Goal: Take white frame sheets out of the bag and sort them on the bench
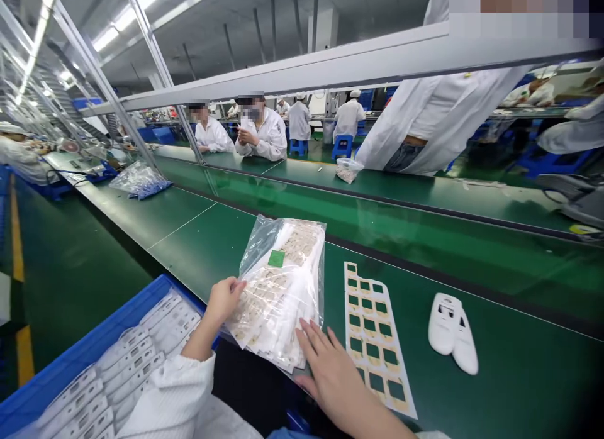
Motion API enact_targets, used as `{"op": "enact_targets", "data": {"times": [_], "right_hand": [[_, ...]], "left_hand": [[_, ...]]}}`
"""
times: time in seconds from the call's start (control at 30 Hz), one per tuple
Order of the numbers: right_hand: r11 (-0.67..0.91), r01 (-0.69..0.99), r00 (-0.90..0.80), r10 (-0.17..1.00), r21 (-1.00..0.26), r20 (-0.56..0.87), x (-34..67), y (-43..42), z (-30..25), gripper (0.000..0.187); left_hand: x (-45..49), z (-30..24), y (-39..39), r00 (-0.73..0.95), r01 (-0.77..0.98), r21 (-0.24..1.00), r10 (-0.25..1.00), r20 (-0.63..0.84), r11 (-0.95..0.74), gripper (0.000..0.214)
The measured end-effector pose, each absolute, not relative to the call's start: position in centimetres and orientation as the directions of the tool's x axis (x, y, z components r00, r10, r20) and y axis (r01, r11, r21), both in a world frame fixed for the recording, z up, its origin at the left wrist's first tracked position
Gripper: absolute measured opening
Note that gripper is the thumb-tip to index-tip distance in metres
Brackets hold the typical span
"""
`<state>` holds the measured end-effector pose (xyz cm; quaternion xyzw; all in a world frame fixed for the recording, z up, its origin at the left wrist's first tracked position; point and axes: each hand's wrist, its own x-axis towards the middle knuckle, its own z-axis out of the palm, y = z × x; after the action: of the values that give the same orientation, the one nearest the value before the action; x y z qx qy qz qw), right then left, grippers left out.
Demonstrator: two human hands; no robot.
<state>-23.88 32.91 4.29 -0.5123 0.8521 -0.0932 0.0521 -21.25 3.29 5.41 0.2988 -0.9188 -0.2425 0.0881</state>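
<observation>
While the clear plastic bag [278, 282] of tan-printed white sheets is lying on the green workbench [509, 363], the left hand [225, 300] is curling at its edge, seemingly pinching it, and the right hand [330, 382] is pressing open-fingered on its lower corner. A gold-and-green pad sheet [377, 338] and white plastic casings [453, 326] are lying beside it, and a blue crate [89, 341] of white parts [127, 363] is sitting at the left.

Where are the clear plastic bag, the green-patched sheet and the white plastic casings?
Clear plastic bag [278, 294]: head view, bag's middle.
Green-patched sheet [377, 338]: head view, sheet's middle.
White plastic casings [443, 322]: head view, left casing's upper face.
</observation>
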Motion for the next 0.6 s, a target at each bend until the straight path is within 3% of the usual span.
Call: {"op": "enact_targets", "data": {"times": [0.1,0.23,0.37,0.43,0.5,0.6], "right_hand": [[0.538,-0.83,-0.552,-0.83,-0.148,0.08,-25.6,33.0,4.3,0.05],[0.608,-0.794,-0.545,-0.695,-0.022,0.469,-24.3,32.3,4.6,0.032],[0.364,-0.931,-0.276,-0.647,-0.03,0.711,-19.7,29.1,3.9,0.032],[0.393,-0.917,-0.322,-0.616,-0.074,0.719,-18.5,26.9,3.3,0.034],[0.541,-0.83,-0.497,-0.608,-0.135,0.62,-18.8,24.9,3.0,0.038],[0.64,-0.754,-0.643,-0.67,-0.15,0.372,-20.7,22.9,3.1,0.076]], "left_hand": [[-21.0,5.7,3.3,-0.817,-0.48,0.556,-0.576,-0.003,0.678,0.043],[-21.3,6.3,3.7,-0.835,-0.446,0.616,-0.55,-0.025,0.649,0.053],[-21.6,7.4,4.6,-0.844,-0.42,0.637,-0.536,-0.012,0.647,0.058],[-21.5,7.8,5.1,-0.847,-0.407,0.646,-0.532,-0.002,0.646,0.06],[-21.1,8.1,5.5,-0.848,-0.395,0.658,-0.53,0.007,0.641,0.062],[-19.8,8.4,5.8,-0.855,-0.363,0.675,-0.518,0.033,0.643,0.059]]}}
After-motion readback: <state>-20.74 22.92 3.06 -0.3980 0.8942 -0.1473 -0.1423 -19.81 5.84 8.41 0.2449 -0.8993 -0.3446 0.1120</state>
